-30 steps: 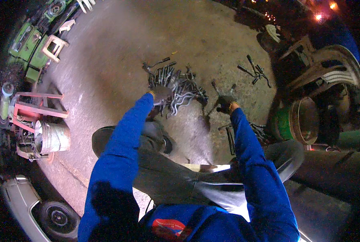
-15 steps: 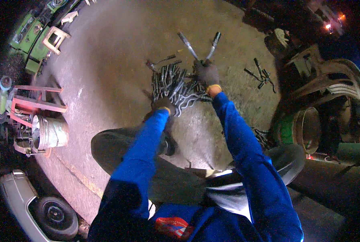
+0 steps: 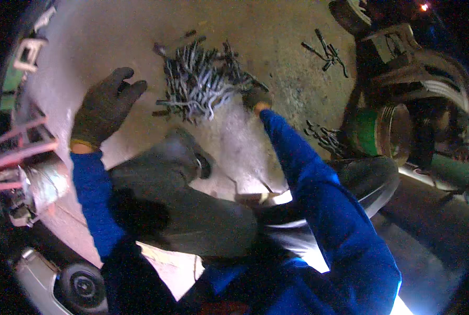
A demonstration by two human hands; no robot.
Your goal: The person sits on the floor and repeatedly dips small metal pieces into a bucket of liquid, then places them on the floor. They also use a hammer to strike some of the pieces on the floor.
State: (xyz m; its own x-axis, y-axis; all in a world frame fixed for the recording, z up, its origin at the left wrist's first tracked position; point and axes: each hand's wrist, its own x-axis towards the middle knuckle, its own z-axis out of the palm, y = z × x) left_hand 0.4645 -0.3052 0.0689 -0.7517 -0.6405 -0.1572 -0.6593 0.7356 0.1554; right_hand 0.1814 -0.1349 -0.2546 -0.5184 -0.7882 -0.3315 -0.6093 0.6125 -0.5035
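Observation:
My left hand [image 3: 105, 107], in a dark glove, hovers left of a pile of metal rods [image 3: 197, 79]. Its fingers are apart, with nothing in them. The rods are grey, with bent, wavy shanks and dark, thicker ends, heaped on the floor ahead of me. My right hand [image 3: 257, 98], also gloved, is at the pile's right edge with its fingers curled in. A dark rod end [image 3: 258, 84] shows right beside it; whether the hand grips that rod is hidden.
Several loose rods [image 3: 329, 52] lie at the far right, and another group [image 3: 323, 137] lies beside my right knee. A plastic chair [image 3: 429, 79] and a green drum [image 3: 368, 131] stand at right. Leftward are a bucket [image 3: 46, 181], a red frame [image 3: 21, 139], a stool [image 3: 29, 54] and a wheel [image 3: 82, 286].
My left hand has left the pile, moving left, and its fingers have spread. The right hand has drawn nearer to me; the two rods it held upright no longer stick out. The view has shifted.

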